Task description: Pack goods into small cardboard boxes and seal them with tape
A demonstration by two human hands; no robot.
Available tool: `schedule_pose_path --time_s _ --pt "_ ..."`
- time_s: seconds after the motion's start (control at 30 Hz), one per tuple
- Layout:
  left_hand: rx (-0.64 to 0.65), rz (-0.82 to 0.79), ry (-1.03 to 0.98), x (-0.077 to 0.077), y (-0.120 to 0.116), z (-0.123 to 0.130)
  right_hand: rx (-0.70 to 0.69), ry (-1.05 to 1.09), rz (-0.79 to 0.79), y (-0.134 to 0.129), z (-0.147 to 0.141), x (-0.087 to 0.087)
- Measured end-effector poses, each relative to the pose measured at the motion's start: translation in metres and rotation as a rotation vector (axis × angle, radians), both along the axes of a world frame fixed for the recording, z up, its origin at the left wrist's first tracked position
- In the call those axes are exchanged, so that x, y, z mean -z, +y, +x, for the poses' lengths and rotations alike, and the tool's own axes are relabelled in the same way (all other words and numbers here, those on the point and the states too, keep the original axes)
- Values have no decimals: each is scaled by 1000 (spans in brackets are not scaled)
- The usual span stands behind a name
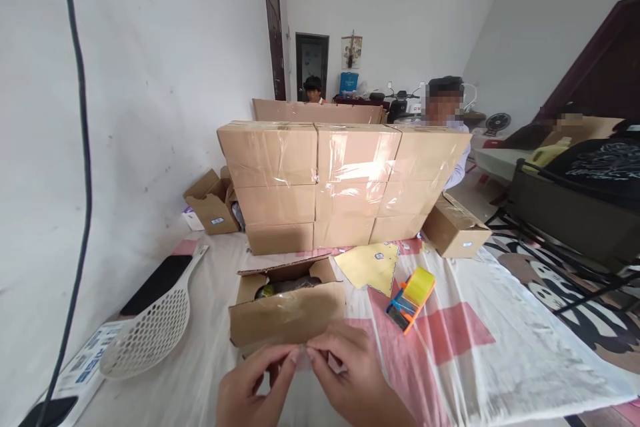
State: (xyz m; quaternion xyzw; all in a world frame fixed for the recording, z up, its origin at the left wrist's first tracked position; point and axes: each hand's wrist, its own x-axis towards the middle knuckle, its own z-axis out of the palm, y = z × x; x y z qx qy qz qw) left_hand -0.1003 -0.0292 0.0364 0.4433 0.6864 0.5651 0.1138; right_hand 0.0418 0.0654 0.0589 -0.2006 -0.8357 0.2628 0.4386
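My left hand (pixel 257 383) and my right hand (pixel 350 370) meet at the front, each closed in a pinch of thumb and forefinger. Between the fingertips is a small piece of clear tape (pixel 303 359), hard to make out against the cloth. Just beyond stands an open cardboard box (pixel 287 317), its flaps up and something dark with a bit of yellow inside, mostly hidden. To the right lies a tape dispenser (pixel 413 297) with orange sides and a yellow roll. A torn yellow sheet of paper (pixel 373 267) is behind it.
Taped cartons (pixel 345 180) form a wall across the table. Smaller boxes stand left (pixel 213 203) and right (pixel 457 227). A white perforated racket-shaped thing (pixel 155 330) lies left beside a dark flat object (pixel 157 283). A black cable (pixel 83 147) hangs at left. Other people are beyond the cartons.
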Motion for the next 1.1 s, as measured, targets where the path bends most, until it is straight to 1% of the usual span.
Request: schedule_pose_path --time_s 0.07,0.17,0.23,0.3,0.33,0.43,0.47,0.53,0.57,0.63,0.7,0.77,0.8,0.9,0.97,1.03,1.1 --pt "-27 -7 26 -5 1 0 -1 -1 6 1 -1 -8" --pt "-34 2 74 -13 1 -1 -27 -7 -6 5 -3 -18" --pt "-22 26 133 -16 1 -3 -47 -41 -22 10 -5 -24" --pt "-47 48 212 -18 -1 -5 -65 -88 -28 17 -5 -29" --pt "-89 60 253 -19 -2 -8 -63 -101 -29 22 -4 -32" --pt "-288 97 394 -23 -1 -21 -29 -103 -51 43 1 -42" --pt "-332 110 460 -25 2 -27 -25 -115 -65 52 3 -47" --pt "-355 100 615 -30 12 -42 -61 -176 -81 69 4 -60" --pt "-345 68 692 -33 19 -49 -91 -218 -78 78 4 -66" --pt "-283 -34 819 -35 33 -59 -158 -298 -41 92 1 -79" --pt "-184 -132 876 -32 45 -63 -206 -374 21 102 -4 -89" --pt "-108 -184 863 -24 50 -63 -240 -437 91 107 -9 -95" --pt "-93 -201 839 -18 51 -62 -255 -464 122 108 -11 -96" --pt "-87 -208 805 -1 50 -60 -325 -527 172 109 -18 -96" --pt "-87 -182 838 8 48 -61 -364 -567 189 108 -22 -94" --pt "-85 -156 891 11 46 -62 -374 -606 199 109 -26 -92" --pt "-78 -152 934 12 44 -60 -371 -635 201 109 -31 -89"
